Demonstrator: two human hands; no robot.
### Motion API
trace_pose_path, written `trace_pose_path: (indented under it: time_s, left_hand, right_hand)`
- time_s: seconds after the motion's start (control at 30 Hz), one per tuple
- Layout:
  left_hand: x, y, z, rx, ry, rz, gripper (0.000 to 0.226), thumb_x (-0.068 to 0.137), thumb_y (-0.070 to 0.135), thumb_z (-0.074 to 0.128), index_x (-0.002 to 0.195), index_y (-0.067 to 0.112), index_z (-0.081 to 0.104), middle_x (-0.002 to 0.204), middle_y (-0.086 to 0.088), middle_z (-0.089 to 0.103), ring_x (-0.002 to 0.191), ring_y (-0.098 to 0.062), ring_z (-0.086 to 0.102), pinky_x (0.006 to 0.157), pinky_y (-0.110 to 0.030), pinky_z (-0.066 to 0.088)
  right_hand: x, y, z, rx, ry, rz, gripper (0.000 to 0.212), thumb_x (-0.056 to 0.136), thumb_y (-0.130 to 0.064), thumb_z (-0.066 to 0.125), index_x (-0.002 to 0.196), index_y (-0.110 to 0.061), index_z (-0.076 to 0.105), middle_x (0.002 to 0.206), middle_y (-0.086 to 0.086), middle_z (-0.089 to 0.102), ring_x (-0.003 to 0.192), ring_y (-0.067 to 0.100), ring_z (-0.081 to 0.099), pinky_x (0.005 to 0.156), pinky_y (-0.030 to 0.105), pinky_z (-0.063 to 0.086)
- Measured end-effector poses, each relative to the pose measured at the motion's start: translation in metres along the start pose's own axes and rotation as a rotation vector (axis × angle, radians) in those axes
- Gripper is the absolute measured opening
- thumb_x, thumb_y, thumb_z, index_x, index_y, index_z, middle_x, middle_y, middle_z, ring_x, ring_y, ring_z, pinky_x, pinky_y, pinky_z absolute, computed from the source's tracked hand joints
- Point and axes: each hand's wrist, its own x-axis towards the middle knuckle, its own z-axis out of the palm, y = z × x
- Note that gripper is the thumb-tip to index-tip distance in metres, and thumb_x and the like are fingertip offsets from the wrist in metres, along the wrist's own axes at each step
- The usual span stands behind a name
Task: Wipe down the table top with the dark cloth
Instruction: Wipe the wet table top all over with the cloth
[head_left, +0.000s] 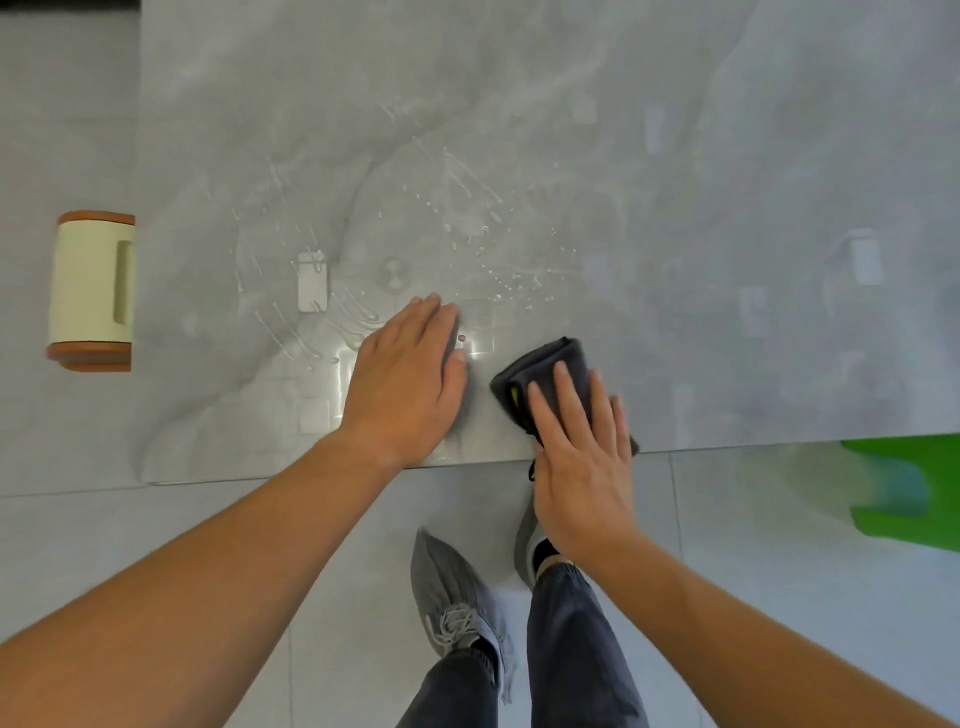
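**Cloth pinned at the near edge, wet patch waiting ahead of the left hand**

I have my right hand (579, 457) spread flat with fingers extended, pressing down on the dark cloth (540, 382). The cloth sits folded into a thick pad under my fingers, right at the near edge of the table top (675, 156), with a corner drooping over that edge below my palm. Pressing with a flat palm rather than gripping makes sense to me: it spreads the load so the pad drags evenly across the stone.

My left hand (408, 376) lies open and flat on the surface just beside the cloth, holding nothing. I judge it is there as a brace, steadying my lean over the table.

Beyond the left fingertips is a spread of water droplets and streaks (457, 228), so the wiping looks far from finished; the cloth is apart from that wet area. My next stroke should probably carry the pad forward and leftward from the right hand into it.

Off the table's left side stands a cream and orange stool (91, 291).
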Motion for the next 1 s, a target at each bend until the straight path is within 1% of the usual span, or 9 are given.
trace_pose_path:
  time_s: [0.17, 0.3, 0.37, 0.53, 0.63, 0.7, 0.83, 0.9, 1.0]
  left_hand:
    - [0.004, -0.003, -0.005, 0.037, -0.004, 0.033, 0.048, 0.103, 0.033, 0.035, 0.148, 0.015, 0.038, 0.158, -0.005, 0.033, 0.142, -0.024, 0.033, 0.111, -0.042, 0.028]
    - [0.001, -0.006, -0.001, 0.066, -0.022, 0.065, 0.045, 0.103, 0.032, 0.036, 0.143, 0.013, 0.044, 0.161, -0.006, 0.028, 0.144, -0.025, 0.03, 0.113, -0.042, 0.028]
    - [0.001, -0.007, -0.002, 0.057, -0.027, 0.068, 0.046, 0.103, 0.032, 0.037, 0.145, 0.013, 0.043, 0.162, -0.007, 0.026, 0.146, -0.025, 0.027, 0.114, -0.042, 0.026]
    - [0.001, -0.005, -0.001, 0.08, -0.028, 0.065, 0.045, 0.101, 0.033, 0.039, 0.143, 0.014, 0.043, 0.16, -0.006, 0.028, 0.144, -0.025, 0.028, 0.112, -0.043, 0.027]
    - [0.01, -0.003, -0.005, 0.11, 0.002, 0.067, 0.04, 0.096, 0.033, 0.046, 0.132, 0.015, 0.049, 0.146, -0.007, 0.04, 0.13, -0.03, 0.039, 0.105, -0.041, 0.031]
    - [0.021, -0.003, -0.007, 0.118, 0.024, 0.065, 0.043, 0.094, 0.033, 0.049, 0.132, 0.014, 0.048, 0.146, -0.009, 0.039, 0.131, -0.032, 0.037, 0.107, -0.042, 0.029]
    - [0.046, -0.004, -0.008, 0.112, 0.011, 0.022, 0.058, 0.098, 0.037, 0.043, 0.151, 0.016, 0.029, 0.166, -0.013, 0.008, 0.153, -0.029, 0.005, 0.121, -0.042, 0.009]
    - [0.052, -0.004, -0.01, 0.099, 0.011, 0.003, 0.06, 0.099, 0.037, 0.04, 0.153, 0.015, 0.026, 0.167, -0.012, 0.006, 0.154, -0.028, 0.002, 0.121, -0.042, 0.007]
    - [0.054, 0.0, -0.014, 0.096, -0.002, -0.015, 0.058, 0.099, 0.036, 0.04, 0.152, 0.015, 0.028, 0.166, -0.012, 0.01, 0.153, -0.028, 0.006, 0.121, -0.042, 0.009]
  right_hand:
    - [0.064, 0.005, -0.013, -0.023, 0.001, -0.106, 0.066, 0.094, -0.018, 0.052, 0.155, -0.026, 0.028, 0.166, 0.003, 0.018, 0.152, 0.036, 0.008, 0.123, 0.054, 0.007]
    - [0.131, 0.026, -0.039, 0.058, 0.035, 0.164, 0.057, 0.104, -0.028, 0.035, 0.158, -0.03, 0.017, 0.168, -0.003, 0.002, 0.154, 0.03, -0.003, 0.124, 0.047, -0.002]
    - [0.127, 0.022, -0.037, 0.061, 0.04, 0.197, 0.057, 0.105, -0.03, 0.033, 0.159, -0.029, 0.015, 0.168, -0.003, 0.0, 0.153, 0.029, -0.005, 0.124, 0.047, -0.003]
    - [0.053, 0.004, -0.014, -0.045, -0.021, -0.11, 0.056, 0.102, -0.034, 0.038, 0.157, -0.027, 0.024, 0.167, -0.001, 0.013, 0.153, 0.032, 0.004, 0.124, 0.051, 0.005]
    - [0.078, 0.023, -0.023, -0.073, -0.067, -0.203, 0.056, 0.101, -0.036, 0.036, 0.156, -0.031, 0.024, 0.167, -0.004, 0.013, 0.153, 0.031, 0.006, 0.124, 0.05, 0.006]
    - [0.114, 0.032, -0.034, -0.069, -0.019, -0.111, 0.057, 0.1, -0.037, 0.035, 0.156, -0.031, 0.024, 0.167, -0.002, 0.013, 0.153, 0.031, 0.007, 0.123, 0.051, 0.007]
    - [0.164, 0.027, -0.042, 0.03, 0.065, 0.206, 0.058, 0.103, -0.042, 0.03, 0.158, -0.031, 0.016, 0.168, -0.005, 0.001, 0.153, 0.028, -0.004, 0.124, 0.047, -0.003]
    - [0.155, 0.014, -0.036, -0.002, 0.068, 0.136, 0.06, 0.102, -0.045, 0.033, 0.158, -0.03, 0.017, 0.168, -0.002, 0.002, 0.153, 0.032, -0.003, 0.123, 0.048, -0.004]
    - [0.13, 0.016, -0.029, -0.105, -0.011, -0.19, 0.059, 0.102, -0.043, 0.037, 0.157, -0.028, 0.023, 0.167, 0.001, 0.013, 0.153, 0.034, 0.006, 0.123, 0.052, 0.004]
